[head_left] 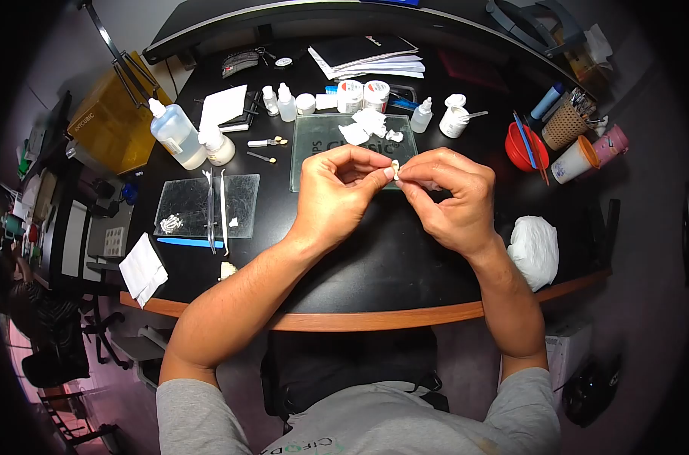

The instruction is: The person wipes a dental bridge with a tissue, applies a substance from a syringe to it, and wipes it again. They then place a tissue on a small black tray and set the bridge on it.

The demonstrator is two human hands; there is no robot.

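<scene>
My left hand [333, 193] pinches a small white and yellowish tooth-like piece [395, 168] between thumb and index finger. My right hand [458, 201] meets it from the other side, its fingertips closed on the same piece. Both hands are raised in front of a glass slab [303, 163] with printed lettering. Crumpled white tissue [371, 123] lies on that slab, just beyond my fingers. The piece is too small to make out its exact kind, and my fingertips partly hide it.
On the left, a second glass slab [185, 201] carries small white pieces [172, 223], tweezers [211, 216] and a slim instrument [224, 205]. Bottles [179, 140] and jars [350, 97] line the back. At right are a red bowl [520, 150], a brush holder [564, 127] and a white bag [534, 254].
</scene>
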